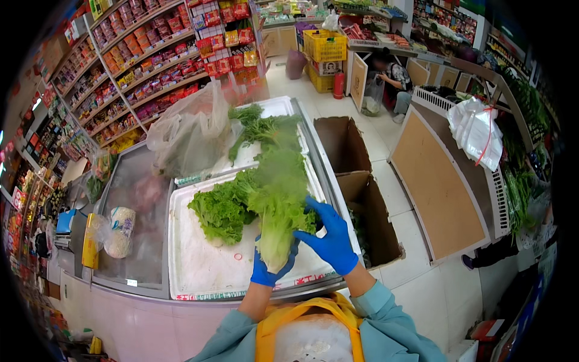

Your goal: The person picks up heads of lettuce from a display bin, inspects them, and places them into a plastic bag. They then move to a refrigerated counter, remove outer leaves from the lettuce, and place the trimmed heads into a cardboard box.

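My left hand, in a blue glove, is closed around the pale stem end of a head of leaf lettuce. At the right side of its leaves is my gloved right hand, thumb and fingers spread; whether its fingertips press on the leaves is hard to tell. More green lettuce lies to the left on a white foam tray. Beyond it, leafy greens with thin stalks rest on a second foam tray, beside a clear plastic bag of produce. A small red ring lies on the near tray.
The trays stand on a chest freezer with a glass top. Open cardboard boxes stand on the floor to its right. A person crouches by a cabinet farther back. Snack shelves rise at the back left.
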`<action>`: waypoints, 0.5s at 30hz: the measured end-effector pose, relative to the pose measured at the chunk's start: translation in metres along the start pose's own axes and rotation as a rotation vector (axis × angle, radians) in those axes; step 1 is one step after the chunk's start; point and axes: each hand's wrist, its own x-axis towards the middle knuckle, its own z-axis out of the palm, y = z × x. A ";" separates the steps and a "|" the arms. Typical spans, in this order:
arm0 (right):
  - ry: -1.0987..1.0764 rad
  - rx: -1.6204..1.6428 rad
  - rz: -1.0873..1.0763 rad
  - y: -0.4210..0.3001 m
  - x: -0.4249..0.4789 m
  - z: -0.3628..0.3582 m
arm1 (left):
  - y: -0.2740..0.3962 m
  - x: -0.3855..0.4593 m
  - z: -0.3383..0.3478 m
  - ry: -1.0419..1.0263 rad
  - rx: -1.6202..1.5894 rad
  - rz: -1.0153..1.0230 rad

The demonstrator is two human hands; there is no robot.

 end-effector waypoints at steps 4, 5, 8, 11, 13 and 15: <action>0.115 0.071 -0.020 -0.010 0.001 -0.009 | -0.004 -0.003 0.022 -0.057 0.199 0.089; 0.135 0.111 0.028 -0.006 0.002 -0.012 | -0.004 -0.006 0.032 -0.111 0.201 0.046; 0.151 0.239 0.139 0.004 0.007 -0.017 | 0.008 -0.007 -0.001 -0.084 0.653 0.291; 0.093 0.207 0.120 -0.005 0.022 -0.023 | 0.008 -0.002 0.012 -0.033 1.129 0.568; 0.058 0.208 0.175 -0.010 0.023 -0.023 | -0.001 -0.011 0.032 0.007 0.914 0.494; 0.031 0.166 0.136 0.001 0.024 -0.019 | -0.002 -0.014 0.036 0.019 0.663 0.397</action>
